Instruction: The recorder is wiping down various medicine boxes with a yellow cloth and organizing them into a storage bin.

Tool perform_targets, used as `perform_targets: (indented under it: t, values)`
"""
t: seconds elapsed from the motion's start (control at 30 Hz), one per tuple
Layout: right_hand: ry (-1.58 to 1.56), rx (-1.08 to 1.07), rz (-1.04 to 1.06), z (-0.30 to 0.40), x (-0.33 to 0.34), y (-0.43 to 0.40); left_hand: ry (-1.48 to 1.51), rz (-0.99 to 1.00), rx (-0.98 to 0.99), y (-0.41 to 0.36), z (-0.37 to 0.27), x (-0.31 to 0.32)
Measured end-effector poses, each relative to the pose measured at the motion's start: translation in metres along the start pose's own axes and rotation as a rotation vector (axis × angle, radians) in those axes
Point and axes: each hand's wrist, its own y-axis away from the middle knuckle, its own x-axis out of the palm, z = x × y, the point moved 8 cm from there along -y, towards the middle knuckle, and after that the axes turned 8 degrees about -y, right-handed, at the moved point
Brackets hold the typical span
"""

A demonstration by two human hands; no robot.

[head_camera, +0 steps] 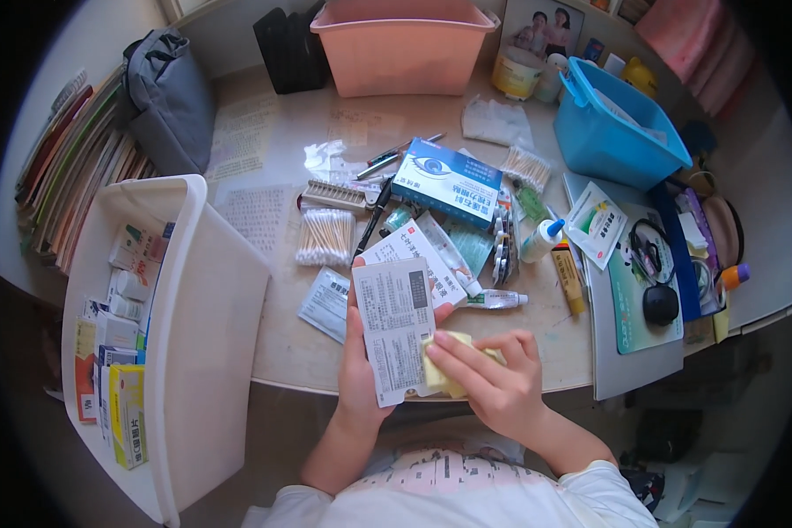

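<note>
My left hand holds a white medicine box covered in small print, tilted up above the table's front edge. In my right hand is a folded pale yellow cloth, pressed against the box's lower right side. Just beyond the held box lies another white carton bearing writing. A blue-and-white box with an eye picture rests on the pile behind it. A sachet lies to the left of the held box, partly hidden by my left hand.
A white bin with medicine boxes stands at left. Cotton swabs, a glue bottle and tubes lie mid-table. A pink bin stands behind, a blue basket at right, near a laptop and a mouse.
</note>
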Motion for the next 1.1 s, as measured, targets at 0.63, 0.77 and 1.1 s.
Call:
perform_targets:
  t: [0.63, 0.77, 1.1]
  values:
    - [0.057, 0.103, -0.113, 0.0, 0.006, -0.024, 0.01, -0.033, 0.017, 0.0, -0.001, -0.005]
    - [0.0, 0.021, -0.126, 0.026, 0.02, -0.035, 0.129, 0.008, -0.054, 0.004, 0.004, -0.002]
    - [0.006, 0.103, -0.107, 0.002, 0.008, -0.019, 0.073, -0.045, -0.008, 0.001, 0.001, -0.007]
